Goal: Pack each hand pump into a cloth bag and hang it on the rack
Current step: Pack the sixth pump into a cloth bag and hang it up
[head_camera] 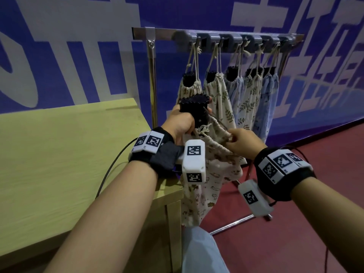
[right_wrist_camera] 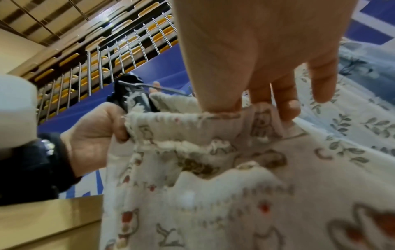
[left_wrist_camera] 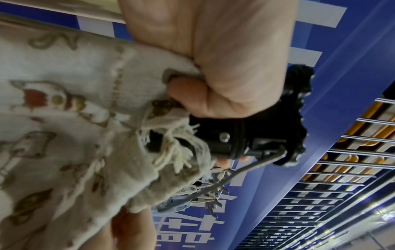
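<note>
Both hands' fingers (right_wrist_camera: 286,108) around bag rim (right_wrist_camera: 224,116).

Five hung bags (head_camera: 232,91) crowd rack's (head_camera: 216,35) right hooks; bar's left end free, table (head_camera: 69,154) below-left.

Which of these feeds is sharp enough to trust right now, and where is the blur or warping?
Head view: sharpest, evenly lit; wide-angle bends the rack rail, far bags soft. Left wrist view: cloth bag smeared, hand pump clearer. Right wrist view: right hand close and soft, bag print blurred near the bottom edge; the railings behind look crisper.
</note>
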Demonstrator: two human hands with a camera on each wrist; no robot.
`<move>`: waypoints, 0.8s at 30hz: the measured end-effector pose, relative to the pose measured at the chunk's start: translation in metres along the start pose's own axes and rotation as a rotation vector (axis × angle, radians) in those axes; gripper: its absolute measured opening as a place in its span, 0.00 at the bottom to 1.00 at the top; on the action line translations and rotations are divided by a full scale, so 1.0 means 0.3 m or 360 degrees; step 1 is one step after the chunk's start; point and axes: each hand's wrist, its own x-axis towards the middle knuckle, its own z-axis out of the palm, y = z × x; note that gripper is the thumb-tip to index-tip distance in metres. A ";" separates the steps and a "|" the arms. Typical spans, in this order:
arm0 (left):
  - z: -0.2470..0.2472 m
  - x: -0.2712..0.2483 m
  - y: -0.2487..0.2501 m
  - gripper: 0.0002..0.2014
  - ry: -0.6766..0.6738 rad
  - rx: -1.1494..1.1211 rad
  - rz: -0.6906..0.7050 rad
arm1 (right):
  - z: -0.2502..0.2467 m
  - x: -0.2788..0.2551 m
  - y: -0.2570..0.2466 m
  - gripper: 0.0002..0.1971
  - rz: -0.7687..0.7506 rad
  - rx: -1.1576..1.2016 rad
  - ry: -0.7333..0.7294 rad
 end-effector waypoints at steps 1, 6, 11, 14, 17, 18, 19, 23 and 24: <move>-0.002 -0.004 0.004 0.18 -0.0003 0.0013 -0.0002 | -0.004 0.000 0.009 0.03 -0.0040 0.0026 0.0015; -0.022 -0.014 0.009 0.21 -0.0113 0.0115 0.0051 | -0.002 -0.001 0.018 0.12 -0.0250 0.0017 -0.0059; -0.033 -0.026 0.006 0.25 -0.0212 0.0104 -0.0004 | -0.019 0.041 0.026 0.19 -0.0023 0.0047 0.0215; -0.034 -0.027 0.001 0.19 -0.0243 0.0073 -0.0052 | -0.058 0.055 0.034 0.16 0.0090 0.0321 0.0441; -0.036 -0.022 0.000 0.15 -0.0239 0.0051 -0.0123 | -0.069 0.044 0.033 0.15 0.0080 0.0361 0.0478; -0.037 -0.020 -0.001 0.15 -0.0215 0.0072 -0.0142 | -0.069 0.034 0.026 0.15 0.0067 0.0336 0.0470; -0.037 -0.019 -0.004 0.14 -0.0196 0.0104 -0.0147 | -0.069 0.029 0.018 0.14 0.0053 0.0303 0.0457; -0.042 -0.008 -0.023 0.15 -0.0082 0.0350 -0.0168 | -0.071 0.020 -0.018 0.15 0.0097 0.0280 0.0278; -0.048 -0.001 -0.027 0.14 -0.0043 0.0569 -0.0155 | -0.070 0.026 -0.026 0.14 0.0113 0.0361 0.0226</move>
